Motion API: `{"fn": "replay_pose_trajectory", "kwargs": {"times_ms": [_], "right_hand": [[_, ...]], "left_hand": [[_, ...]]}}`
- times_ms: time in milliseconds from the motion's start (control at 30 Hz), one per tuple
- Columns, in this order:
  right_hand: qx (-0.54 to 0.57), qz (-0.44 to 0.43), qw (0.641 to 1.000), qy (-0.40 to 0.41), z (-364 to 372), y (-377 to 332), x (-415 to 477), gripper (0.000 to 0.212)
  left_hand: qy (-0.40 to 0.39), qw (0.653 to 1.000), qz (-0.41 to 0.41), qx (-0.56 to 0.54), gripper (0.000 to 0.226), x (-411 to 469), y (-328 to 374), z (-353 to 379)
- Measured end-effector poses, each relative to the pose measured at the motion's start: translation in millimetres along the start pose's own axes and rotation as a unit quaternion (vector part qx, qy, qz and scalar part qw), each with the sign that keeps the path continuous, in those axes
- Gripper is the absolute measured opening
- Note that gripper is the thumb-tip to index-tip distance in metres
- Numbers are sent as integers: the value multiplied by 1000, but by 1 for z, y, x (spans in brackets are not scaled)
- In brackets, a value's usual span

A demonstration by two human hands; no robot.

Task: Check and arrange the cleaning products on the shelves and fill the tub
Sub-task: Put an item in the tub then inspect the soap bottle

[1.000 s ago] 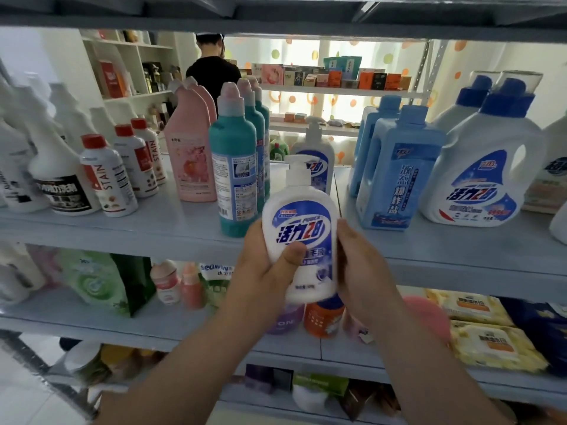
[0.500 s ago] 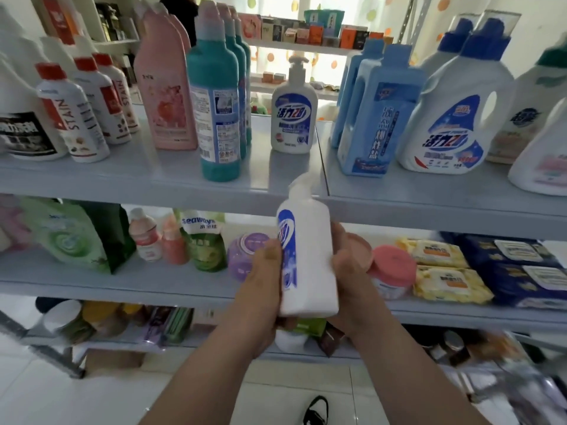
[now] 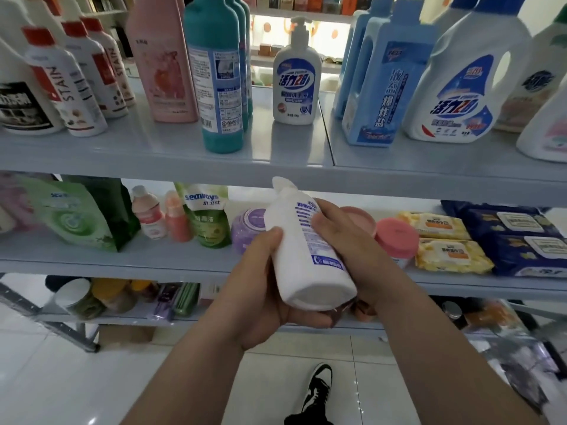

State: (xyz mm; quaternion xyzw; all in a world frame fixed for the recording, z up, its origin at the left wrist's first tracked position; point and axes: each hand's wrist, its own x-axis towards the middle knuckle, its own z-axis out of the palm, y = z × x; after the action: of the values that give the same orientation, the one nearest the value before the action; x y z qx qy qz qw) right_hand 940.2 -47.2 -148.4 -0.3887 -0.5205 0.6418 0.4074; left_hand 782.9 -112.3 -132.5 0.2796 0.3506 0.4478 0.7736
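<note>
1. The held pump bottle (image 3: pixel 302 240) was off the shelves, in the air. It was tilted with its base toward the camera, its pump head pointing up and away, and its back label facing up.
2. The left hand (image 3: pixel 264 289) cupped the base end. Its thumb pressed the bottle's left side. Its fingers were curled underneath and mostly hidden, clamped on the bottle.
3. The right hand (image 3: pixel 346 240) gripped the bottle's right side. Its fingers (image 3: pixel 325 219) were wrapped over the printed label, also clamped on the bottle.
4. Progress, as a judgement: this looked like the checking step on this one bottle, which was not yet put back. Most products already stood in rows. No tub was in view, so the filling likely remained to be done.
5. Above the held bottle, a matching pump bottle (image 3: pixel 297 84) stood upright on the upper shelf (image 3: pixel 153 157), with bare shelf in front of it. That was probably the return spot.
6. Up-left of the held bottle stood a teal bottle (image 3: pixel 219 87), and up-right a blue jug (image 3: pixel 383 87).
7. Behind the held bottle sat a purple jar (image 3: pixel 248 228) on its left and a pink-lidded jar (image 3: pixel 397 237) on its right, both on the middle shelf (image 3: pixel 122 265). Wipes packs (image 3: pixel 451 256) lay farther right.
8. Below the held bottle, a shoe (image 3: pixel 319 391) stood on the tiled floor.
</note>
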Motion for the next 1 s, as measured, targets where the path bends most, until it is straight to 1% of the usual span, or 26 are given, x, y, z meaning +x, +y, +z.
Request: {"fn": "replay_pose_trajectory", "kwargs": {"times_ms": [100,233,300,367,400,433,500,533,600,633,667,700,733,767,800,867,933,1000], "right_hand": [[19,-4,1000,15,3,1,-2,56],[18,-40,998,48,5,10,-1,57],[-2,-68,996,62,0,13,0,68],[-23,-87,994,57,-3,12,-2,81],[-32,-93,994,52,-4,11,-3,83],[-40,-99,993,47,-4,11,-4,81],[-51,-112,991,45,-4,11,-7,78],[-44,-111,992,43,-4,10,-8,78],[-6,-97,995,29,-7,10,-7,74],[15,-92,996,14,-8,8,-6,68],[34,-89,995,-2,-9,7,-5,63],[48,-84,995,-21,-10,7,-4,64],[62,-78,994,-51,-9,7,-4,72],[72,-67,992,-85,-7,8,-4,82],[77,-52,990,-102,-6,10,-3,86],[82,-33,991,-98,-5,14,-3,78],[90,-35,992,-79,-7,16,-2,76],[88,-48,994,-50,-12,16,0,82]], "left_hand": [[20,1000,-5,-5,53,1,-1,-4],[88,996,22,23,47,7,-7,-12],[119,991,52,44,40,10,-11,-15],[141,980,97,105,29,12,-14,-18],[150,971,123,137,26,14,-16,-20],[157,964,147,159,24,16,-18,-23],[166,953,180,177,33,18,-23,-26],[172,949,192,181,38,18,-25,-26],[190,940,208,192,36,20,-32,-25],[199,942,206,175,33,22,-35,-23],[201,952,192,124,33,23,-37,-21],[191,967,163,45,35,24,-39,-18],[160,979,122,-32,37,23,-38,-14],[121,986,77,-84,38,21,-36,-9],[85,990,41,-102,38,18,-34,-4],[53,994,18,-91,36,17,-33,-1],[62,996,26,-61,39,18,-31,0],[56,997,47,-33,51,18,-28,-1]]}}
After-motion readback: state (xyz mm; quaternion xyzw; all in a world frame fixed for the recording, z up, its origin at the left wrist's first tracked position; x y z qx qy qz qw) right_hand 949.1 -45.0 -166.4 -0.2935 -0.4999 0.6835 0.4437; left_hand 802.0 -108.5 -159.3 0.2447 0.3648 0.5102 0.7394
